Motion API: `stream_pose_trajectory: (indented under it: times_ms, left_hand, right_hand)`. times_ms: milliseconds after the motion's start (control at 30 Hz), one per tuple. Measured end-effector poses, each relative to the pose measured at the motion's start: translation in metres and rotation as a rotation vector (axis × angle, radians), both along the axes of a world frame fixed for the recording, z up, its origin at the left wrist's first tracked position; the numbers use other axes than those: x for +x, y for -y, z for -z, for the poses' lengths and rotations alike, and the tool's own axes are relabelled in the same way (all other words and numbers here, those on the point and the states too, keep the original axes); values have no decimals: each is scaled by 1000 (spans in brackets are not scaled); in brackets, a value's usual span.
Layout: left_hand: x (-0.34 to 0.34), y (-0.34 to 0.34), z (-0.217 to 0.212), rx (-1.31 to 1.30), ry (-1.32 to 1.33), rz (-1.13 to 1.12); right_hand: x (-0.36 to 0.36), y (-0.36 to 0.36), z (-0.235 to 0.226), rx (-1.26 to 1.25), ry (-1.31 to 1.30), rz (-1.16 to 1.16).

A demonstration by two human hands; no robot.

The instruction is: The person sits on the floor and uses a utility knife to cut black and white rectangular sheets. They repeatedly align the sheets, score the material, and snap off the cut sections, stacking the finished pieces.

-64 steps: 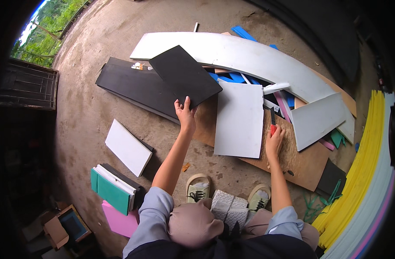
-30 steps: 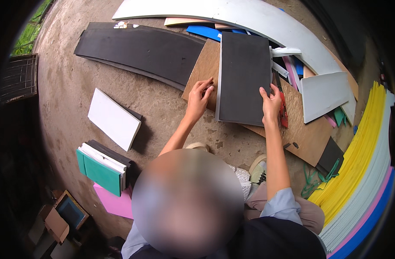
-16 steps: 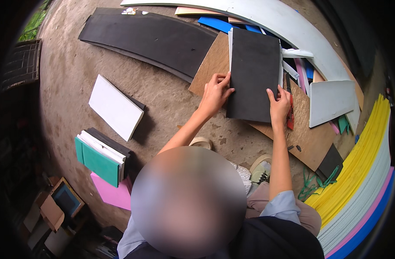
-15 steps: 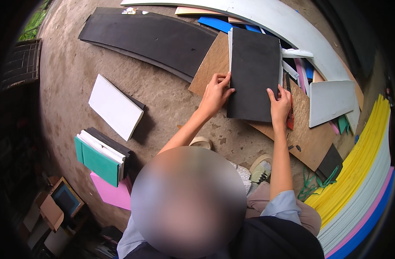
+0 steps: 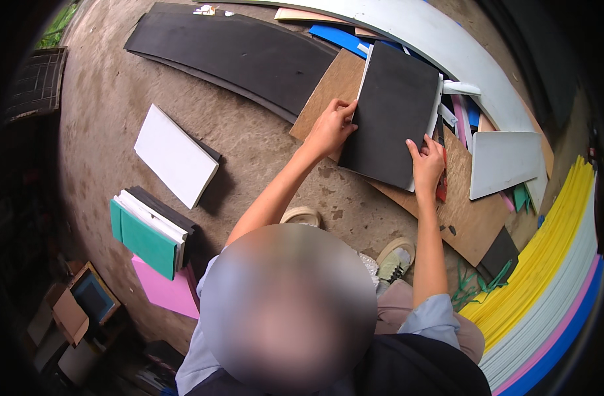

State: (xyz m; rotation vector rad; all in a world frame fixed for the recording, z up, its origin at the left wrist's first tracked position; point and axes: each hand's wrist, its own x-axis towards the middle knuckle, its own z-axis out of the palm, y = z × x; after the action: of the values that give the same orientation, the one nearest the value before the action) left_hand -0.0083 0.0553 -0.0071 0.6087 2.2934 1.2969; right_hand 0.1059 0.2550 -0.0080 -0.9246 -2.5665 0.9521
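A black rectangular foam sheet (image 5: 391,109) lies on a white sheet of about the same size, whose edge (image 5: 365,63) shows along its left and right sides. Both rest on a brown board (image 5: 464,211). My left hand (image 5: 332,127) grips the black sheet's left edge with curled fingers. My right hand (image 5: 427,165) holds its lower right corner. A red-handled cutter (image 5: 442,188) lies on the board just right of my right hand.
A long black sheet (image 5: 236,53) and a long curved white sheet (image 5: 440,36) lie beyond. A white panel (image 5: 173,155), a green, white and black stack (image 5: 147,231) and a pink sheet (image 5: 163,290) sit at left. A white offcut (image 5: 503,162) and stacked coloured sheets (image 5: 546,277) are at right.
The black sheet was carried from the left and laid over the white sheet. Both hands have since settled on its edges; over the last half second it barely shifts.
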Motion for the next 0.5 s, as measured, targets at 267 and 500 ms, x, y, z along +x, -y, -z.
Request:
stream_pose_trajectory:
  times_ms: [267, 500]
  left_hand:
    - [12, -6, -13, -53, -92, -18]
    - [26, -5, -10, -18, -105, -10]
  right_hand:
    - [0, -19, -5, -23, -1, -52]
    - [11, -31, -3, -65, 61, -127]
